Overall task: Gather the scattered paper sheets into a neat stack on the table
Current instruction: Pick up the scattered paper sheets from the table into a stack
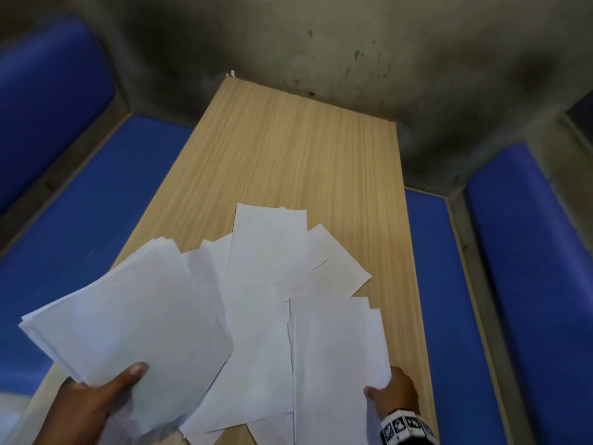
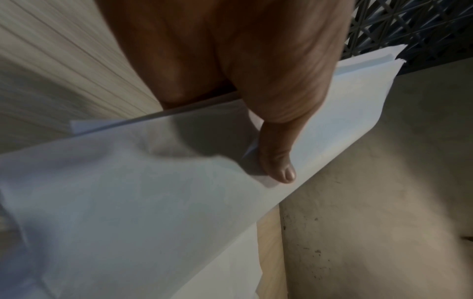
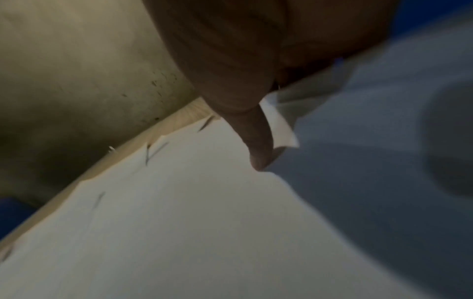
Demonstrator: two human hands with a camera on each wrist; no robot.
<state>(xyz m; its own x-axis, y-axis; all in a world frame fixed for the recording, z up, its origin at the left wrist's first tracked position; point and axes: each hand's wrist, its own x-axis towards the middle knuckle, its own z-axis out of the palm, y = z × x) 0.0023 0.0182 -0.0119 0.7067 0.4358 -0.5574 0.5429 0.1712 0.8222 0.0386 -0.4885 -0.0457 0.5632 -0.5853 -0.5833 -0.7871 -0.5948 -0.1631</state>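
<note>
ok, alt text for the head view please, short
Two hands gather white paper on a light wooden table: the left hand holds a bundle of sheets, and the right hand grips the near corner of loose sheets fanned across the table. Blue padded benches flank it.

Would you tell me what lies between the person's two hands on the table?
In the head view, loose white sheets lie overlapping on the table between the left hand and the right hand.

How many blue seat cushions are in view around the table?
4 blue cushions: a seat pad left of the table, its backrest above it, a seat pad on the right, and a backrest beyond that. Others may lie outside the frame.
</note>
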